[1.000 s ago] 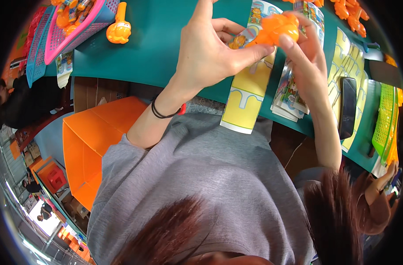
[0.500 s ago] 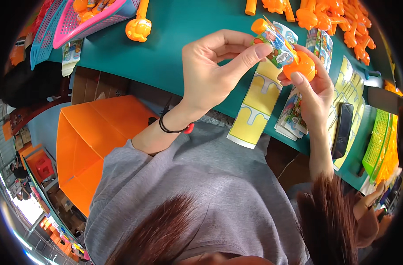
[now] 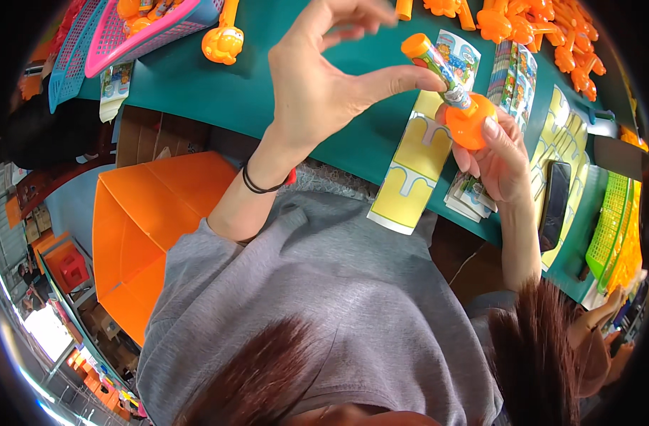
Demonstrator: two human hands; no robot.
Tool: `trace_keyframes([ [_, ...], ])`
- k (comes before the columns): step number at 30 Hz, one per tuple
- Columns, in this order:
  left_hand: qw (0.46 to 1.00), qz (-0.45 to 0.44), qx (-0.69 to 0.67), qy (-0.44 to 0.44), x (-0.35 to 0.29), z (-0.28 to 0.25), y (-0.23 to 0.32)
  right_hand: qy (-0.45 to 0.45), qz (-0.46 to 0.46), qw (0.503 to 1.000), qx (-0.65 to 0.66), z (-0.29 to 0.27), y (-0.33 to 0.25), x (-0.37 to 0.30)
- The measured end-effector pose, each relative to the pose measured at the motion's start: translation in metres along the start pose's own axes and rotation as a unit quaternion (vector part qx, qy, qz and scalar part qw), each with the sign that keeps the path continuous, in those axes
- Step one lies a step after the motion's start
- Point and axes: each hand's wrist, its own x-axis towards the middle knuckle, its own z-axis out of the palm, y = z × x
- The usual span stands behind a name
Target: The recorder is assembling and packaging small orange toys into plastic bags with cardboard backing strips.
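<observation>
My right hand (image 3: 505, 156) grips an orange plastic toy (image 3: 473, 128) by its round head. The toy's tube handle, tilted up to the left, has a colourful printed sticker (image 3: 441, 67) wrapped around it. Beside the handle, my left hand (image 3: 324, 85) is open, its fingers raised and apart and slightly blurred. Its thumb tip lies against the sticker or just in front of it. Under the toy is a sticker strip (image 3: 413, 181) with a yellow backing, hanging over the table's near edge. More printed sticker sheets (image 3: 512, 78) are stacked to the right.
Loose orange toys (image 3: 534, 28) are heaped at the far right of the green table (image 3: 267, 106). A phone (image 3: 554, 206) rests on yellow sheets there. At the far left stands a pink basket (image 3: 150, 35) of toys, with one toy (image 3: 223, 44) alongside. An orange bin (image 3: 161, 234) stands below the table.
My left fingers have opened and lifted off the sticker, moving up and left. The sticker now lies around the handle. My right hand has turned the toy and shifted slightly down.
</observation>
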Motion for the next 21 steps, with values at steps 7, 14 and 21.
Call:
trace_keyframes([
  [7,0.958,0.259,-0.124,-0.003,0.021,0.012,-0.020,0.117,-0.135,0.972,-0.150,0.031,0.005,0.009],
  [14,0.939,0.339,-0.021,0.052,0.016,0.025,-0.035,0.048,-0.033,0.997,0.043,0.007,0.000,0.002],
  [21,0.993,0.018,-0.110,-0.045,0.008,0.008,0.005,0.080,-0.014,0.992,0.101,-0.003,-0.008,0.000],
])
